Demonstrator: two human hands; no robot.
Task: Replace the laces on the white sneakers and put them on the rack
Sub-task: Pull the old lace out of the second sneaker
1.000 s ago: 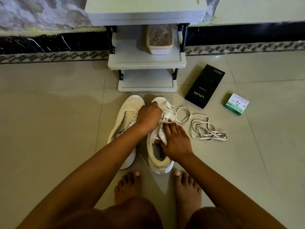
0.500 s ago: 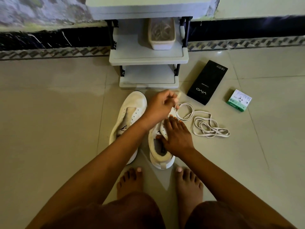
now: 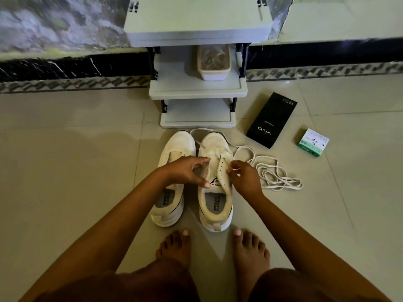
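Currently, nearest the viewer, two bare feet (image 3: 250,247) stand just behind the right sneaker (image 3: 216,192), the reference landmark. Left hand (image 3: 185,171) rests on its near-side eyelet flap, fingers loosely curled, grip not closed on anything. Right hand (image 3: 244,177) pinches the lace (image 3: 274,173) at the opposite flap; a second ago it lay flat over the sneaker while the left hand pulled the lace upward. Judgement: one pull has finished and the next eyelet crossing is being picked out, so unlacing is still under way. Left sneaker (image 3: 174,182) stands just beside the landmark, no lace visible in it. Loose lace coils lie right of it on the floor. Beyond its toe stands the rack (image 3: 197,92), holding a tub (image 3: 213,62), sneakers not yet on it
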